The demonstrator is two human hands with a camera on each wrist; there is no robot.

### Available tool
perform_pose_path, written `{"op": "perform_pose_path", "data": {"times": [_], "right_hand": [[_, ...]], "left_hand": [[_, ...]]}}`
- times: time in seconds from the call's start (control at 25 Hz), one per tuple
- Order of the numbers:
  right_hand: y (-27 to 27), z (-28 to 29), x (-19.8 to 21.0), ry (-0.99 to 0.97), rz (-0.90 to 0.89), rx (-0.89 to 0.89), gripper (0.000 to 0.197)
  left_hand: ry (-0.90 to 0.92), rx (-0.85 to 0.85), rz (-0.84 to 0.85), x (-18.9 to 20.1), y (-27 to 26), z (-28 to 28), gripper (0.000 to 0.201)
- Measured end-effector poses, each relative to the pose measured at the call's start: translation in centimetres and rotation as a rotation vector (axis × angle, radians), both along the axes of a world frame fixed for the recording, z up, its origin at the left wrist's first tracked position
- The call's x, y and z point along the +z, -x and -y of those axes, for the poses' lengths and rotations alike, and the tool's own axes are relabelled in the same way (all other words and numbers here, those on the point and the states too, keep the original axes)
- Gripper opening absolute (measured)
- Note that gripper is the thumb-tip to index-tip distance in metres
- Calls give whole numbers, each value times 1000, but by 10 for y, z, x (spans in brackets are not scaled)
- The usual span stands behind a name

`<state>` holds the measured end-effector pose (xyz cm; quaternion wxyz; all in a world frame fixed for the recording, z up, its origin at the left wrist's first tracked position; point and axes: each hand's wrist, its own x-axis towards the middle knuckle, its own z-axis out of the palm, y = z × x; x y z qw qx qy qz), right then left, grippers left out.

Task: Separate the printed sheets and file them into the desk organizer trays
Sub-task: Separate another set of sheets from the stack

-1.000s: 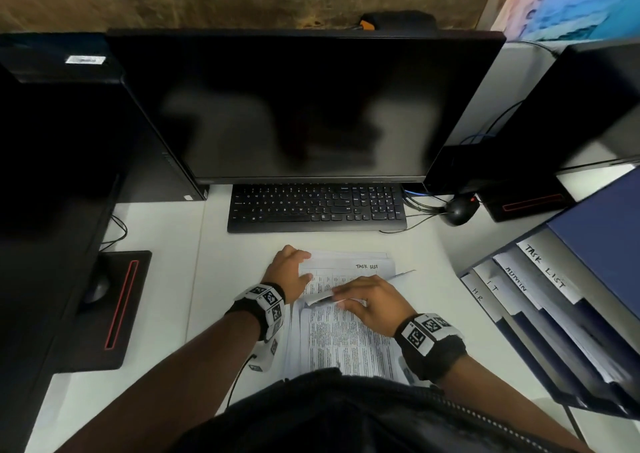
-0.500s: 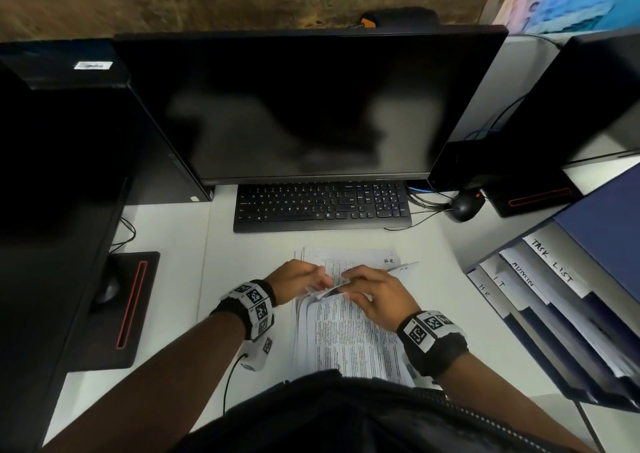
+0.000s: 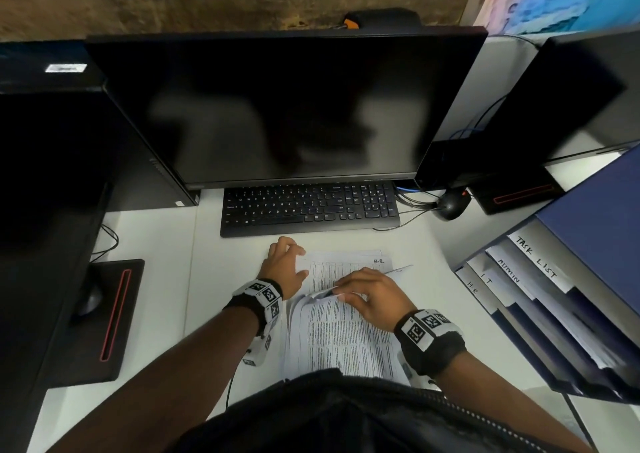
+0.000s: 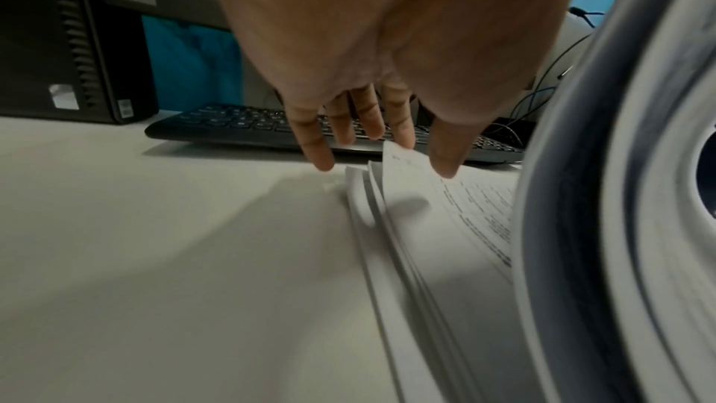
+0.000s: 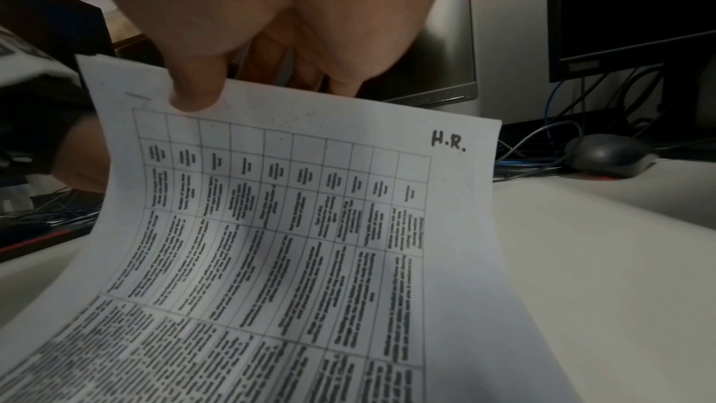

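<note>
Since the earlier frame, left hand (image 3: 285, 265) shifted to the stack's (image 3: 341, 342) far corner, fingers spread; right hand (image 3: 372, 297) pinches the H.R. sheet (image 5: 294, 225), trays (image 3: 540, 300) rightward.

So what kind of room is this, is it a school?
Probably an office desk, not a school. There's a computer monitor with a keyboard, and a blue organizer whose trays are labelled H.R., I.T., Admin and Task List for filing printed sheets.
</note>
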<state>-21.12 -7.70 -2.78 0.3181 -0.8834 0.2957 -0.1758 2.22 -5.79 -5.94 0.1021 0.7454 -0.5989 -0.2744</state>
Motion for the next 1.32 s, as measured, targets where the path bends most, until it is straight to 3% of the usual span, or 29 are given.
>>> {"op": "perform_pose_path", "data": {"times": [0.2,0.32,0.4,0.56,0.76,0.84,1.0,1.16,1.32], "right_hand": [[-4,6,2,8,-13,1,20],[-5,6,4,21,-27,4,21],[-4,5,3,25,-19,8,23],[-3,5,2,22,12,18,26],[-3,4,3,5,-7,23,20],[-3,3,2,-2,-20,16,19],[-5,5,2,-4,-22,9,18],[-6,6,3,-12,-41,3,19],[-6,5,2,-14,-52,3,18]], "left_hand": [[44,-2,-197,15,-2,1,7],[7,46,-315,24,0,-3,8],[-23,-17,-352,23,-1,-8,13],[-77,-230,-321,15,0,-13,18],[-75,-220,-364,18,5,-13,11],[-48,-197,-302,17,3,-7,18],[-78,-114,-103,3,-6,0,5],[-153,-81,-73,2,-6,0,5],[-37,-111,-29,8,-5,0,7]]}}
